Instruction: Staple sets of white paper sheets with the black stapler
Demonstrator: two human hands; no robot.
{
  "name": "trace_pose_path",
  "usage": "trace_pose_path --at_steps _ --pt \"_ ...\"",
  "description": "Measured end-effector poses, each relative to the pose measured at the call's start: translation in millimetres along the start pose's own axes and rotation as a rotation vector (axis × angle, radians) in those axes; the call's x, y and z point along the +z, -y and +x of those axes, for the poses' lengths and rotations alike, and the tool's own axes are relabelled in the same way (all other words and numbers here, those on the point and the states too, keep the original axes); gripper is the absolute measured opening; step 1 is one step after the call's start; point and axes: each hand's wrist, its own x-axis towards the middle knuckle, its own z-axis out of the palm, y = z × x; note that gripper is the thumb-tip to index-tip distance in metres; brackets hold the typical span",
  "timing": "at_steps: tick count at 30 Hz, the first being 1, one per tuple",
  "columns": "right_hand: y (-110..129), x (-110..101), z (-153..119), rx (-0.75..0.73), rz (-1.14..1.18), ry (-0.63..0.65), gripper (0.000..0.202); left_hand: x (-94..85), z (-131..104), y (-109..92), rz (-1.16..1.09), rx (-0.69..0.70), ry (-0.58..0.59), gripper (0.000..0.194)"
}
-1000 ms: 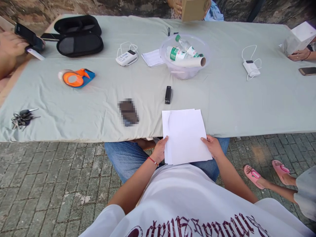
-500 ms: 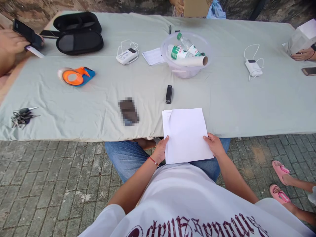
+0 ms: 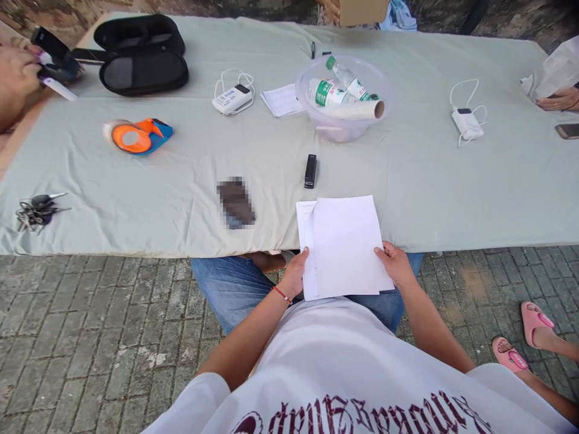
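Several loose sheets of paper are spread slightly out of line over the table's near edge and my lap. My left hand pinches their left edge, thumb on top. On the opposite edge, my right hand grips the sheets the same way, its thumb on the paper. The top sheet is blank, and faint print shows on a sheet beneath at the left. A black stapler lies on the cloth just beyond the papers. To its left is a dark, pixelated object.
A clear basin holds bottles and a roll. Around it lie a paper, white devices with cords, an orange tape dispenser, keys and a black case. Other people's hands are at the table's ends.
The sheets have shifted against each other, the top one now showing more of those beneath at left and lower right. A bystander's pink-sandalled foot has moved right.
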Motion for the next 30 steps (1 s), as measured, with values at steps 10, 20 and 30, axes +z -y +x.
trace_pose_path --at_steps 10,20,30 --pt "7.3 -5.7 8.1 -0.07 -0.279 -0.127 0.035 -3.5 0.8 -0.3 0.016 -0.003 0.026 0.043" --pt "16.9 14.4 -0.8 -0.109 -0.502 -0.009 0.036 1.5 -0.6 1.3 0.011 0.004 0.024 0.049" --pt "-13.1 21.7 -7.8 0.076 -0.017 0.159 0.039 7.0 -0.9 1.7 0.111 -0.054 0.026 0.048"
